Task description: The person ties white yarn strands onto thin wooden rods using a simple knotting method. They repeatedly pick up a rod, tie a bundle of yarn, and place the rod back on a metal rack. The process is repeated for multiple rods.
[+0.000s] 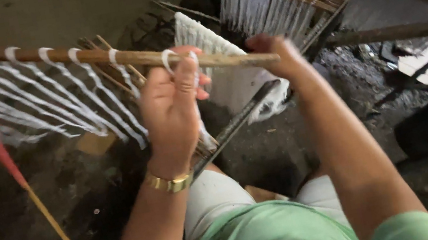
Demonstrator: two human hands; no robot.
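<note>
Far left, white loops (35,104) hang off a wooden rod (97,55) held level, so they stay spaced out and don't slide off. A thin stick (50,219) with a red tip slants below. Left hand (172,113) is closed round the rod, a loop over its fingers. Right hand (279,56) steadies the rod's end; blurry, can't tell its grip.

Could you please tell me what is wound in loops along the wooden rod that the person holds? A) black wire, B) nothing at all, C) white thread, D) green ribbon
C: white thread is looped at intervals along the wooden rod, and the left hand has a loop over its fingers while the right hand grips near the rod's end.
</note>
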